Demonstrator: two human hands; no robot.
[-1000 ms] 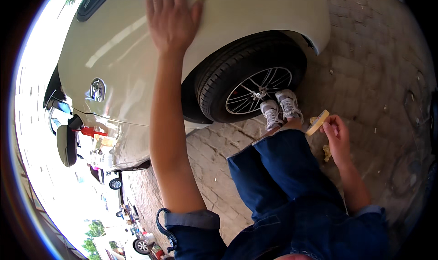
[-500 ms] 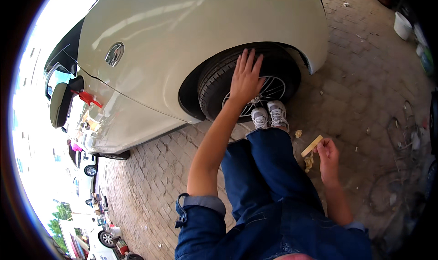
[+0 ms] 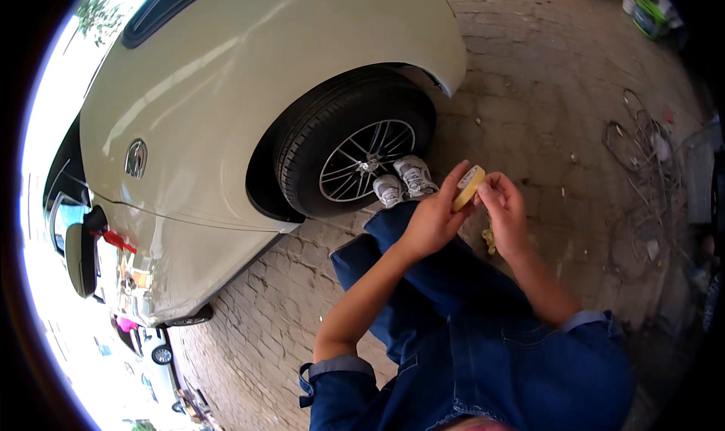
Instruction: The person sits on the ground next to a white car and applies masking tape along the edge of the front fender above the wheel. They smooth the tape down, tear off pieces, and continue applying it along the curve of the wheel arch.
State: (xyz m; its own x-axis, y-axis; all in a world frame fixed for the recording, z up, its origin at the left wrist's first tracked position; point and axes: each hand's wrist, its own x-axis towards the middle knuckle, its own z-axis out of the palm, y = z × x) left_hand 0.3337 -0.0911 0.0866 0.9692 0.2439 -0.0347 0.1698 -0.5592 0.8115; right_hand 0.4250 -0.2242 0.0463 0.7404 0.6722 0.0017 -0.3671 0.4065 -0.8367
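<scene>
Left hand, right hand together, gripping yellow tape roll between them. I judge this two-handed handling; next calls for a steady pinch.

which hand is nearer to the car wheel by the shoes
Left. The left hand is at the yellow roll, on the side toward the wheel; the right hand is on the roll's other side, farther right from the wheel.
</scene>
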